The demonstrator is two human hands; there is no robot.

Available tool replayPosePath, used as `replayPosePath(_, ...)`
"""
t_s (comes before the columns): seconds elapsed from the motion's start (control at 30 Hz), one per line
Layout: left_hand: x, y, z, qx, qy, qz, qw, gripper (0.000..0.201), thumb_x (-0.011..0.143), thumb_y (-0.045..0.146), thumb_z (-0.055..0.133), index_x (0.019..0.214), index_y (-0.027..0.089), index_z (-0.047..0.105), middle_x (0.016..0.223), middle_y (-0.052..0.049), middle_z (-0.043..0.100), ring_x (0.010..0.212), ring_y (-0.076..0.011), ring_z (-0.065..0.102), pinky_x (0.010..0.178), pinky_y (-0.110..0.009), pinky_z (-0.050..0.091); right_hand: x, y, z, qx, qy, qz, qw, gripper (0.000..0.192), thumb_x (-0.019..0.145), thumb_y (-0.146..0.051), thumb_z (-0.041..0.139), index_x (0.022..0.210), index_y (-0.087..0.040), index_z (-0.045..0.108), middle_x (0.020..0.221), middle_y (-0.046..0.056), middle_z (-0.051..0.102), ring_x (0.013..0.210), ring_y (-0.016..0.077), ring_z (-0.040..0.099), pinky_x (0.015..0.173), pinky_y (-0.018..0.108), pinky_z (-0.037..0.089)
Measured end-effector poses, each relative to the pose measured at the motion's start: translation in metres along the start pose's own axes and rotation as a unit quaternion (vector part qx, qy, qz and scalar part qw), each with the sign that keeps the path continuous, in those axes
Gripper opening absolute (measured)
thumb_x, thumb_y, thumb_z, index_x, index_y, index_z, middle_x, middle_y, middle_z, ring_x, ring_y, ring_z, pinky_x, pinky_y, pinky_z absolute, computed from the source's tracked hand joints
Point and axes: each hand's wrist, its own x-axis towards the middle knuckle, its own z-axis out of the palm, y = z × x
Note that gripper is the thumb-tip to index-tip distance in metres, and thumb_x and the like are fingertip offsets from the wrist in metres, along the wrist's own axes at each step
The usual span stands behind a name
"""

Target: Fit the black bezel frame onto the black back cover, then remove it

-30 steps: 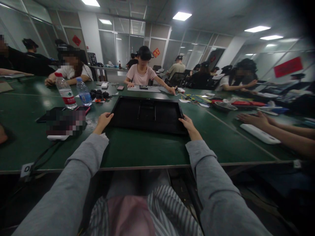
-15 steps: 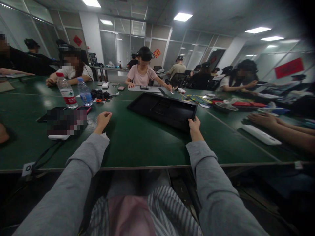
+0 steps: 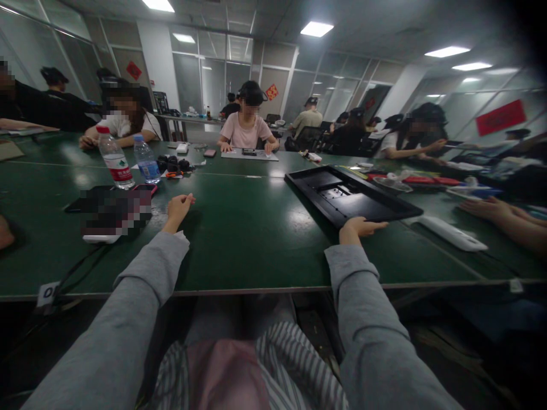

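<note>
Near edge of the green table (image 3: 239,267): 2 grey sleeves reach forward over it. Left hand (image 3: 178,208) rests on bare tabletop left of centre, fingers loosely curled, holding nothing. Right hand (image 3: 358,229) lies at the near corner of the black panel (image 3: 350,196), fingers flat along its edge, thumb side under; a light pinch on the rim, not a full wrap.

Black panel: wide, flat, rigid, lying face down on the right half of the table, turned at an angle, recessed back with a mount plate showing. Judged stiff and moderately heavy for 1 hand; smooth plastic, likely to slide on the table. Screen side probably fragile, so hold by the frame edges, 2 opposite sides, not the middle.

Just beyond its right corner, a white bar (image 3: 453,232), and another person's hands (image 3: 487,209) near the right edge.

Left side, mid table: 2 water bottles (image 3: 114,161), a phone (image 3: 144,188) beside them.

Far edge: seated people, papers (image 3: 250,154).
</note>
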Motion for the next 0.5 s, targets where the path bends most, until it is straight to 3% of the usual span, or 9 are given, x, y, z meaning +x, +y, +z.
replayPosePath(0.13, -0.001, 0.002, -0.001, -0.004, -0.004, -0.005, 1.0, 0.044, 0.101, 0.048, 0.048, 0.098, 0.019, 0.081, 0.103, -0.011, 0.082, 0.101, -0.0264, 0.074, 0.091, -0.034, 0.051, 0.006, 0.004, -0.007, -0.015, 0.05, 0.034, 0.998, 0.076, 0.094, -0.009, 0.014, 0.166, -0.008, -0.009, 0.161, 0.037, 0.036, 0.156, 0.0323, 0.04, 0.126, 0.048, 0.028)
replayPosePath(0.3, -0.002, 0.004, -0.001, -0.008, -0.006, -0.005, 1.0, 0.044, 0.101, 0.048, 0.048, 0.097, 0.019, 0.081, 0.103, -0.011, 0.082, 0.101, -0.0265, 0.074, 0.091, -0.034, 0.051, 0.024, 0.013, -0.006, -0.01, 0.082, 0.041, 0.996, 0.077, 0.09, -0.005, 0.009, 0.163, -0.019, 0.03, 0.155, 0.032, 0.047, 0.147, 0.0354, 0.052, 0.118, 0.056, 0.038)
replayPosePath(0.37, -0.002, 0.004, -0.001, -0.004, -0.006, -0.003, 1.0, 0.044, 0.101, 0.048, 0.049, 0.097, 0.019, 0.081, 0.103, -0.011, 0.082, 0.101, -0.0269, 0.074, 0.092, -0.035, 0.051, 0.035, 0.019, -0.005, 0.01, 0.102, 0.055, 0.993, 0.079, 0.088, -0.003, 0.01, 0.159, -0.021, 0.037, 0.149, 0.029, 0.054, 0.142, 0.035, 0.057, 0.115, 0.056, 0.042)
replayPosePath(0.47, -0.002, 0.005, 0.0, -0.007, -0.01, -0.002, 1.0, 0.043, 0.101, 0.046, 0.049, 0.096, 0.019, 0.081, 0.102, -0.011, 0.082, 0.102, -0.0273, 0.074, 0.092, -0.035, 0.051, 0.05, 0.029, -0.006, 0.026, 0.151, 0.053, 0.987, 0.079, 0.086, -0.005, 0.018, 0.162, -0.022, 0.033, 0.155, 0.03, 0.046, 0.148, 0.0342, 0.051, 0.121, 0.057, 0.036)
replayPosePath(0.5, -0.002, 0.005, 0.0, -0.01, -0.013, -0.004, 1.0, 0.042, 0.101, 0.046, 0.05, 0.096, 0.019, 0.081, 0.102, -0.011, 0.082, 0.102, -0.0271, 0.074, 0.091, -0.035, 0.052, 0.053, 0.032, -0.008, 0.015, 0.141, 0.006, 0.99, 0.078, 0.087, -0.007, 0.019, 0.163, -0.021, 0.029, 0.158, 0.031, 0.04, 0.151, 0.0347, 0.047, 0.123, 0.057, 0.033)
